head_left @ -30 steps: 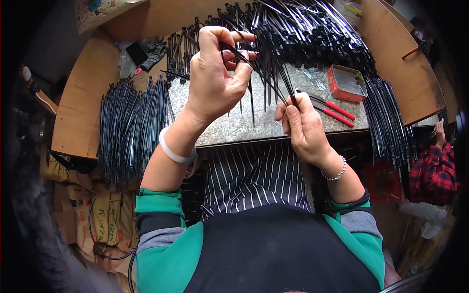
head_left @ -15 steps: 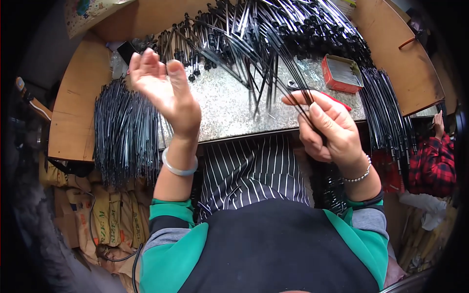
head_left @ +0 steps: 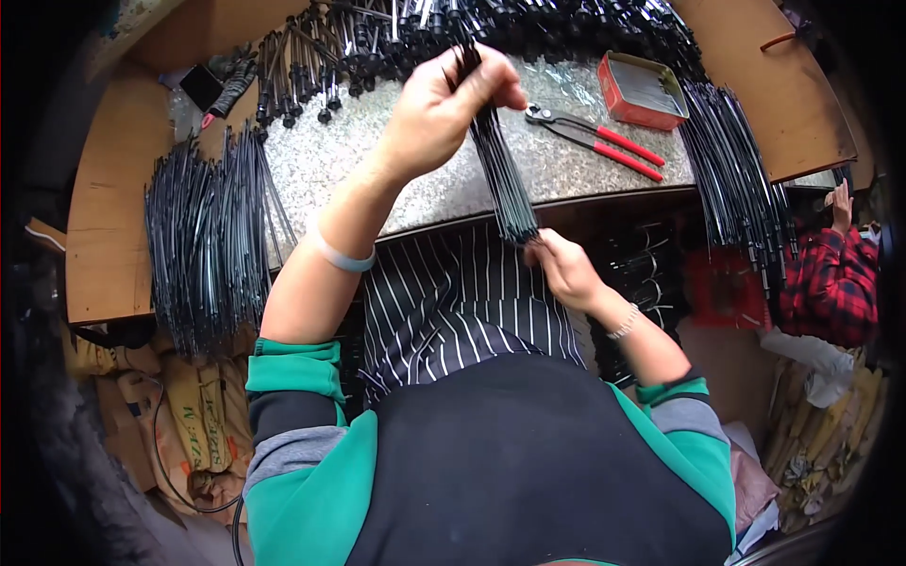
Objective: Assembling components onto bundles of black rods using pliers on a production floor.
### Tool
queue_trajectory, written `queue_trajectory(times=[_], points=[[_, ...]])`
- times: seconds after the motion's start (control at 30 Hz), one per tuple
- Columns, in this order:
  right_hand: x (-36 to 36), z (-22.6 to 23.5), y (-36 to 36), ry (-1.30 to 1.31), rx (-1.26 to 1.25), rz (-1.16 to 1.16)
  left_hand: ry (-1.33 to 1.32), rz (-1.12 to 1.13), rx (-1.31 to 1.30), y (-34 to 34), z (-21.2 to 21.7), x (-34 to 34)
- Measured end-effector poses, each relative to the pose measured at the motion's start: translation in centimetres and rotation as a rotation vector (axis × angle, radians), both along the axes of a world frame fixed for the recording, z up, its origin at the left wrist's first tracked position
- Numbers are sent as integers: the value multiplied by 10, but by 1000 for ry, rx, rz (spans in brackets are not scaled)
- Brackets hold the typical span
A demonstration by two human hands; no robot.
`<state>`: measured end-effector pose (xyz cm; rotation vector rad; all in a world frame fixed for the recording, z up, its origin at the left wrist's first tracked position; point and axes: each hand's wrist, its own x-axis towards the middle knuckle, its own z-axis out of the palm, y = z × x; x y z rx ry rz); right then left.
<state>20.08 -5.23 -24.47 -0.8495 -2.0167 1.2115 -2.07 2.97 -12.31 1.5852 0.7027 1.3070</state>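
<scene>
A bundle of thin black rods (head_left: 505,179) crosses the upper middle of the frame, slanting from the left hand (head_left: 455,111) down and rightward to the right hand (head_left: 568,269). Its rods are long, straight and slender, packed closely side by side, mostly black with a dull grey-green sheen along the lower stretch. The bundle looks narrow near the upper grip and slightly wider toward the bottom, where the tips gather almost level. Above the left hand its top runs against other dark pieces, so where it ends is unclear.

The left hand's fingers are closed around the upper part, thumb pressed across it. The right hand's fingers are bent and touch the lower end from the right; whether they grip it, I cannot tell. That lower end reaches past the front edge of the speckled worktop (head_left: 349,151), in front of the striped apron (head_left: 472,302). Right of the bundle, in the upper right, lie red-handled pliers (head_left: 618,151), near a red open box (head_left: 642,91) tilted in view.
</scene>
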Motion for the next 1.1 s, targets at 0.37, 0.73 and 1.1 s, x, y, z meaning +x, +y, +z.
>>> queue_trajectory(times=[0.37, 0.73, 1.1], points=[[-11, 47, 94, -219, 279, -96, 784, 404, 405, 7, -56, -5], [-71, 22, 159, -142, 448, 167, 402, 425, 351, 0, -73, -13], [-71, 27, 173, -258, 407, 237, 456, 136, 517, 7, -71, -12]])
